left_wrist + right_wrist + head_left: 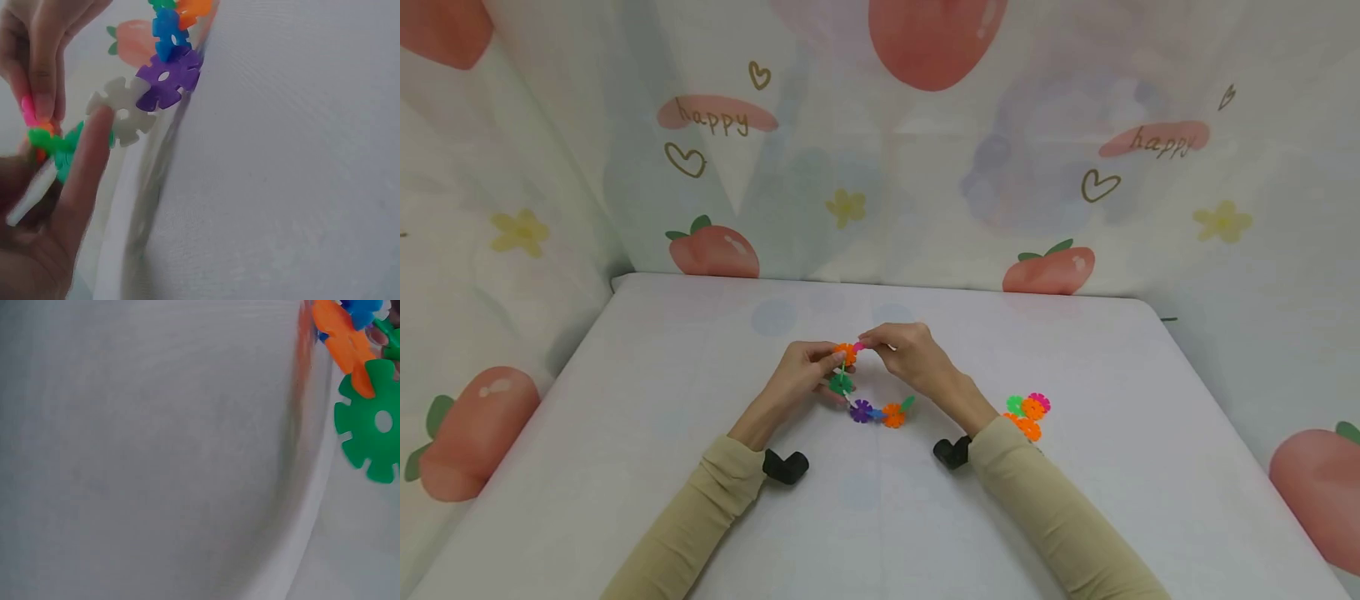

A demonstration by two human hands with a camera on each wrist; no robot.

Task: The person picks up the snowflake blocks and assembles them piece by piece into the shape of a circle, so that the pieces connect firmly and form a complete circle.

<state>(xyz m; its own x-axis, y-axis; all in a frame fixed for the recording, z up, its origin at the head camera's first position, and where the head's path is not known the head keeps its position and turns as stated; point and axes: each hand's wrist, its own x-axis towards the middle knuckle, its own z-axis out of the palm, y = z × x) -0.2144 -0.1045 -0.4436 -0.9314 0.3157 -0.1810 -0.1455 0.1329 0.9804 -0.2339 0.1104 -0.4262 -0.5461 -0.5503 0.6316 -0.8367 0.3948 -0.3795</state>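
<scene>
The left hand [800, 372] pinches the orange disc [847, 353], seemingly to steady it; the right hand [917, 354] pinches the pink disc [859, 346] at its edge; the linked chain [861, 411] curves bodyward from the left grip.

The right hand [919, 355] hides part of the pink piece [859, 346] from me; its sleeve [1052, 504] partly covers loose orange discs [1029, 429].

There are nine central discs [862, 411], at least four side discs [1033, 409], two black pieces [786, 468].

text: "happy" twice | on: left pink patch [718, 113], right pink patch [1154, 139] (brown, handwritten-style) | surface: backdrop [910, 183]
</scene>
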